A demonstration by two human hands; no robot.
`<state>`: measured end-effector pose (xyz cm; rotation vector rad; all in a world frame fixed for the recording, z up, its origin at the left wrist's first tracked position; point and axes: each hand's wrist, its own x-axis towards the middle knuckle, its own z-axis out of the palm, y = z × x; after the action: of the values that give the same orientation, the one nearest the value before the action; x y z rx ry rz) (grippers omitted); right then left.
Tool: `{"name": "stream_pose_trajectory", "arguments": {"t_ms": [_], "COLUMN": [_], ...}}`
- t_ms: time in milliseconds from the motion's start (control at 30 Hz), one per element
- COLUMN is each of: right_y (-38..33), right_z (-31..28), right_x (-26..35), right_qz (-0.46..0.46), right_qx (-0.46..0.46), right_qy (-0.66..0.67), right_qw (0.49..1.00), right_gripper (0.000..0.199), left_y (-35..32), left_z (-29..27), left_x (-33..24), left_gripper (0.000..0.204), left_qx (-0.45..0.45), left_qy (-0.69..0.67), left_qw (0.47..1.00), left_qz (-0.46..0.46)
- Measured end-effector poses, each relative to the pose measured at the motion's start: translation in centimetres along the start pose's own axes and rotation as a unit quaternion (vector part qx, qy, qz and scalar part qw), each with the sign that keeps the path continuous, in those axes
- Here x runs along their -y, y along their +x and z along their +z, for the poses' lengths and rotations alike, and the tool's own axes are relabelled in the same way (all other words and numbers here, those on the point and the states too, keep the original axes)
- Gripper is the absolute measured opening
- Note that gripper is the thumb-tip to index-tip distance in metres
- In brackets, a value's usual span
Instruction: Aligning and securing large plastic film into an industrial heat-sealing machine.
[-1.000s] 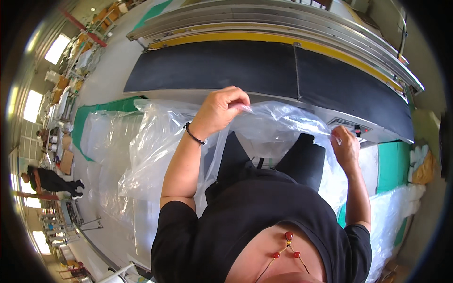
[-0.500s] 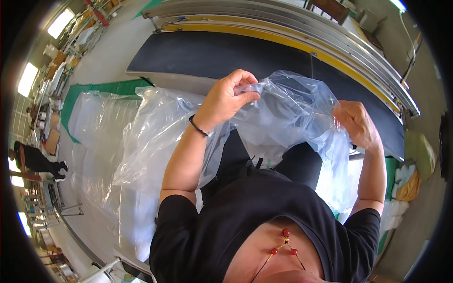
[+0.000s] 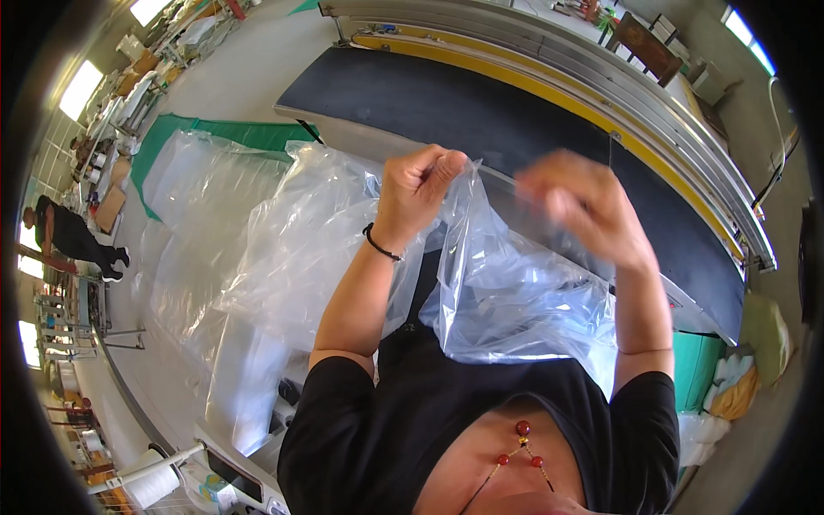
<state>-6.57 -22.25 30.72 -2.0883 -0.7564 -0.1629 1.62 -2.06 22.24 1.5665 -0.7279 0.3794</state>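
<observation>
My left hand [image 3: 415,190] is closed in a fist, pinching the top edge of a clear plastic sheet [image 3: 506,296]. From that grip the sheet falls in shiny folds over my lap. To its right my right hand [image 3: 592,206] is raised with bent fingers, smeared by motion; whether it holds any film cannot be made out. More crumpled clear plastic [image 3: 292,227] spreads to the left of my left forearm. Beyond both hands lies a long bench with a black top [image 3: 455,112].
A yellow rail [image 3: 515,67] and metal bars run along the bench's far side. Green cloth [image 3: 232,133] lies under the plastic at left. A white thread spool [image 3: 150,481] is at lower left. Another person [image 3: 73,240] stands far left; bundled bags [image 3: 734,390] sit at right.
My right hand has left the sheet's right side and moved up and left, nearer my left hand. The film once stretched between the hands now droops from the left one.
</observation>
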Motion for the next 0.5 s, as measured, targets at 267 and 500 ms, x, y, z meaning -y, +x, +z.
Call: {"name": "stream_pose_trajectory", "arguments": {"t_ms": [267, 500], "right_y": [2.0, 2.1], "right_z": [6.9, 7.9], "right_x": [-5.7, -6.8], "right_qz": [0.054, -0.058], "right_qx": [-0.110, -0.214], "right_qy": [0.142, 0.024], "right_qw": [0.982, 0.975], "right_gripper": [0.022, 0.012], "left_y": [-1.4, -2.1], "left_z": [0.8, 0.4], "left_x": [0.0, -0.3], "left_gripper": [0.025, 0.013], "left_qx": [0.022, 0.031], "left_qy": [0.050, -0.019], "left_qw": [0.998, 0.997], "left_qz": [-0.044, -0.071]}}
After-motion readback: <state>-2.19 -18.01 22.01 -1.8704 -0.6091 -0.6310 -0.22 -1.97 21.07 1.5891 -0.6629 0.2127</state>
